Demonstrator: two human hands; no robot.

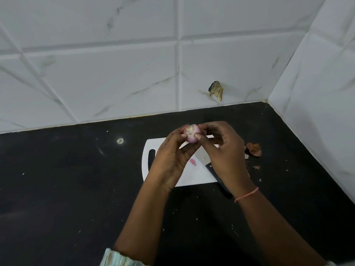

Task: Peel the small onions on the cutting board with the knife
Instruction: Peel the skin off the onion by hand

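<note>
A small, round, pale-purple onion [190, 135] is pinched by the fingertips of the left hand [171, 160] and the right hand [223, 150], raised above the white plastic cutting board [194, 174]. A black-handled knife [213, 169] is laid on the board, partly hidden by the right hand. Brown onion skins [253, 149] are scattered on the black worktop [67, 189] beside the board.

Black countertop [76, 189], white cutting board [194, 175] lying on it, brown onion skins [253, 149] just beside the board
</note>
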